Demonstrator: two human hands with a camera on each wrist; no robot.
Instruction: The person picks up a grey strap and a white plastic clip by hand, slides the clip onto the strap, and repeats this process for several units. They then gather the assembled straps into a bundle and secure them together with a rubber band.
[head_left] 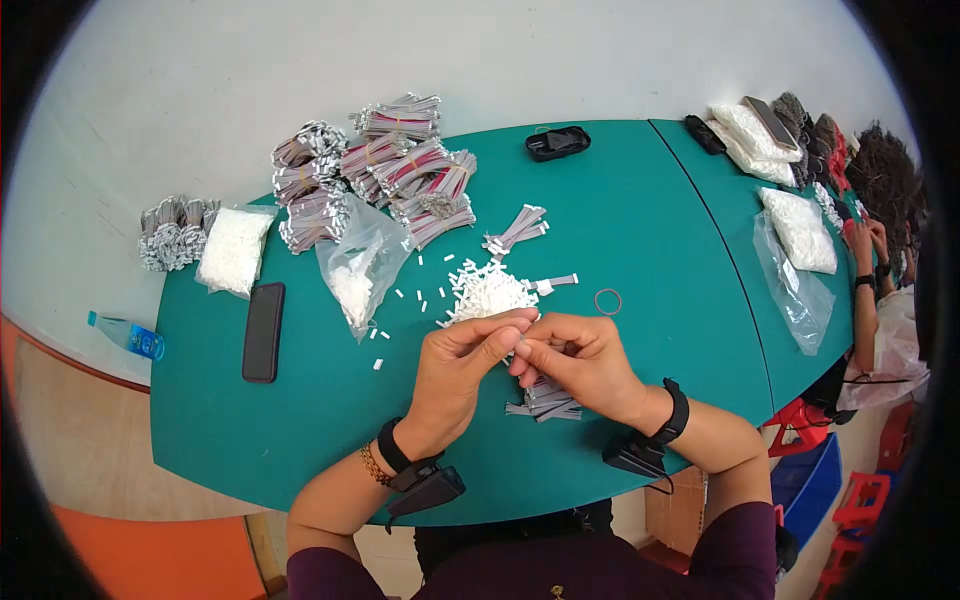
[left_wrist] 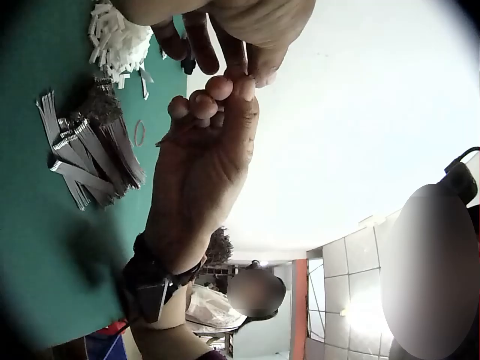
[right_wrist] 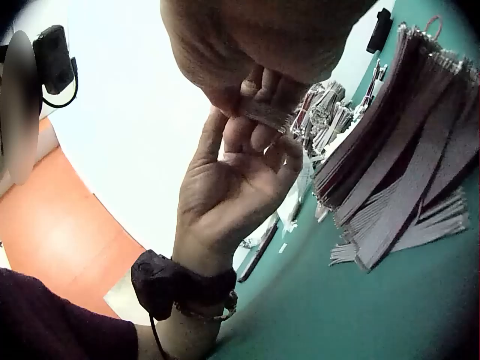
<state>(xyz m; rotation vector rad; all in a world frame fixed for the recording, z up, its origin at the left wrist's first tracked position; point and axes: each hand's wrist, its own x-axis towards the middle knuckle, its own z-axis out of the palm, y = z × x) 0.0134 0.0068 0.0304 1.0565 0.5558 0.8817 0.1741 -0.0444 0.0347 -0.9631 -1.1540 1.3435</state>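
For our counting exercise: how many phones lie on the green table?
2: a black phone near the left edge, and a second phone atop white bags far right. Clutter there may hide more.

This looks like a small hand-assembly workshop. A long green surface carries rubber-banded bundles of flat grey strips near its far left corner, clear bags of tiny white pieces and a loose heap of them mid-surface. Another person works at the right edge, with red plastic stools below.
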